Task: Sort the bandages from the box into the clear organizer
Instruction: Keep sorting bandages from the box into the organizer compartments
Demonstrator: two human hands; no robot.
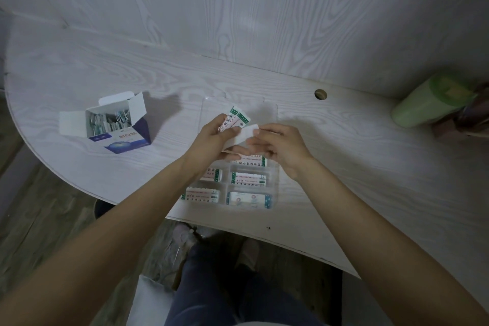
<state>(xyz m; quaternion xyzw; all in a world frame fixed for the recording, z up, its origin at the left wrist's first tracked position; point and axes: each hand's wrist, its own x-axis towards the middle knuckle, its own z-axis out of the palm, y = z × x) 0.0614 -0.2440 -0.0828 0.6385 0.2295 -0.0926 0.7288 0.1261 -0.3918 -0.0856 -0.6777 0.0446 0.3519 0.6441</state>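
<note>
Bandages in hand: a small fan of wrapped strips (234,119), green-edged with red print, is held above the organizer's far half.
Left hand (211,137): fingers curled round the lower ends of those strips.
Right hand (277,147): at 3 o'clock of the left hand, fingertips pinching a plain white strip (244,135) that runs between both hands.
Clear organizer (275,180): lies open on the table under the hands, its transparent lid (211,106) folded flat toward 12 o'clock.
Organizer contents: sorted bandages (248,178) lie flat in the visible compartments, one stack per compartment; the one at 5 o'clock holds strips with a blue end.
Box (119,127): blue and white carton, well apart at 9 o'clock of the organizer, flaps open, loose bandages standing inside.
Table (344,167): pale wood grain, rounded edge, a cable hole (320,94) at 1 o'clock.
Green cylinder (428,103): lies tilted at the table's 3 o'clock end.
Room: a wall panel of the same pale wood rises behind the table; wooden floor lies below.
</note>
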